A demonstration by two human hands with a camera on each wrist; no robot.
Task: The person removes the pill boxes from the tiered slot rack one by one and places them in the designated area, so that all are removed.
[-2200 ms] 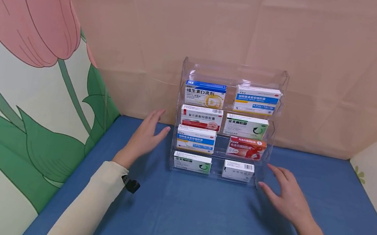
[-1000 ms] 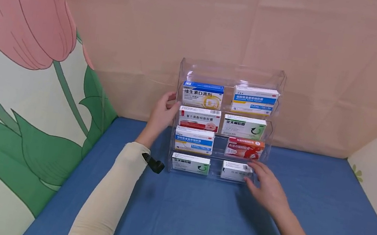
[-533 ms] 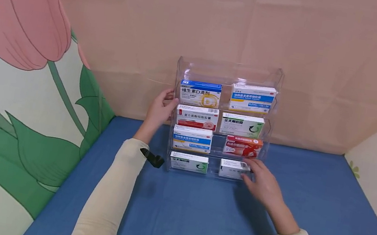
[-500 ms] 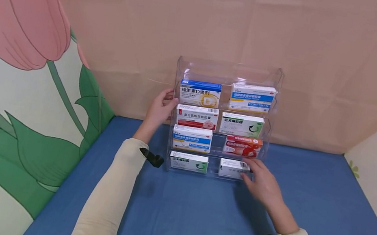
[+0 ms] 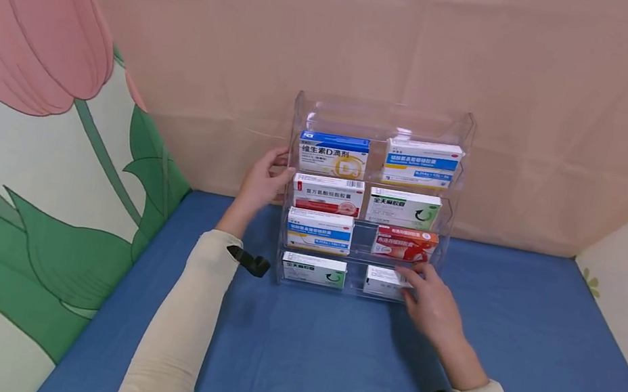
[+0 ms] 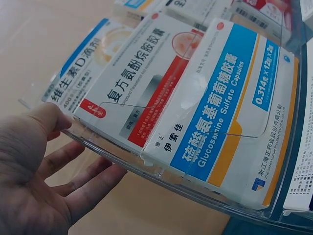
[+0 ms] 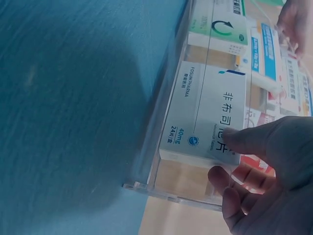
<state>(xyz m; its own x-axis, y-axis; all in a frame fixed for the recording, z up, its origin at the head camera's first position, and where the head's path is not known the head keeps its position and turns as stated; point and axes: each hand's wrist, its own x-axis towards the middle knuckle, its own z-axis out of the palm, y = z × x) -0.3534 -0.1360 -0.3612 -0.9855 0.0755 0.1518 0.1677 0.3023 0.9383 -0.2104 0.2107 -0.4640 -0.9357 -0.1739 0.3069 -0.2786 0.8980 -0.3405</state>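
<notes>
White cardboard forms the flat rectangular carton with dark lettering (image 5: 383,281), seated in the bottom tier, right side, of the clear plastic four-tier rack (image 5: 363,239). The right hand (image 5: 435,304) pinches this carton: the thumb lies on the printed front face and the other fingers curl at its right end. How far they reach behind it cannot be told. The left hand (image 5: 259,184) grips the rack's left side edge, thumb at the front, fingers curled behind.

The remaining cartons are arranged as follows. Bottom tier, left: white-and-green carton (image 5: 313,270). Third tier: white carton with blue and yellow bands (image 5: 319,231) at left, red carton (image 5: 405,244) at right. Second tier: white-and-red carton (image 5: 327,195) and a second white-and-green carton (image 5: 403,209). Top tier: blue-and-white carton (image 5: 333,155) and a second blue-and-yellow-banded carton (image 5: 422,164).

The rack stands on a blue cloth-covered table (image 5: 286,370) before a beige-pink fabric backdrop (image 5: 254,29).
</notes>
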